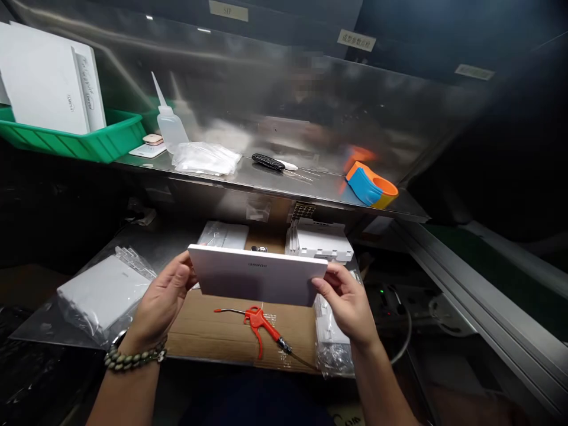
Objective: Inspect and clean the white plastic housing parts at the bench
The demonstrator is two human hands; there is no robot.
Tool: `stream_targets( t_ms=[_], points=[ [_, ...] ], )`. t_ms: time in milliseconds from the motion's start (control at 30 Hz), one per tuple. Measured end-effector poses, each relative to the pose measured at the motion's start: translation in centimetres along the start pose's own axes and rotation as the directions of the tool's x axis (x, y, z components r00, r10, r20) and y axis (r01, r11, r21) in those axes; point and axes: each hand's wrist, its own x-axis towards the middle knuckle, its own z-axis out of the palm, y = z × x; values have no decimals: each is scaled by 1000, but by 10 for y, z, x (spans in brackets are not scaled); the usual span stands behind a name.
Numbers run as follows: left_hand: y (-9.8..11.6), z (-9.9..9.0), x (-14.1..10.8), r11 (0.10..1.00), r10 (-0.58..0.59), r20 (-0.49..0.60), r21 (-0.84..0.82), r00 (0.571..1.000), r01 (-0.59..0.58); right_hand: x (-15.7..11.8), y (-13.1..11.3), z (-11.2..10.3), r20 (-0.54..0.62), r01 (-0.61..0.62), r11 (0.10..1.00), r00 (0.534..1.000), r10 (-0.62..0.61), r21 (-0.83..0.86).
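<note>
Between my two hands I hold a white rectangular panel (pixel 260 278) printed HUAWEI, its lettering upside down to me and its long top edge facing up. My left hand (pixel 171 290) grips its left end, fingers behind and thumb along the edge. At the right end, my right hand (pixel 346 299) pinches it with the thumb on the front face. Below the panel a red air blow gun (pixel 260 322) lies on a cardboard sheet (pixel 204 331), its hose running to the right. White parts in plastic (pixel 331 331) lie beneath my right hand.
Bagged white panels (pixel 100 293) lie at left; stacked white parts (pixel 322 239) stand behind. On the metal shelf (pixel 319 186) are a green bin (pixel 115 139) with white panels, a squeeze bottle (pixel 172 127), white bags (pixel 206 158), a black-handled tool (pixel 267 161) and a tape dispenser (pixel 366 184).
</note>
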Motion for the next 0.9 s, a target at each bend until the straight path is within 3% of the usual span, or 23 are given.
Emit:
stream_targets(
  t_ms=[133,433,667,733,800,867,900],
  points=[
    [5,19,-4,995,93,-39,-22,995,-94,-10,14,2,-2,118,984,993,-119,-135],
    [8,27,-22,933,359,5,20,933,-359,-24,31,-9,34,205,978,978,-204,-35],
    [14,32,-31,884,453,28,117,891,-453,-24,36,-10,16,235,972,972,-235,-5],
    [15,32,-33,900,425,36,94,905,-426,-23,38,-9,10,247,969,969,-247,-4],
    [17,33,-33,950,313,-27,15,949,-313,-23,42,-10,5,249,968,968,-249,6],
    [17,30,-30,984,96,-165,-131,982,-118,-22,48,-10,21,264,965,964,-264,14],
    [16,28,-29,973,-58,-202,-229,978,10,-22,51,-10,45,276,961,960,-277,13]
  ],
)
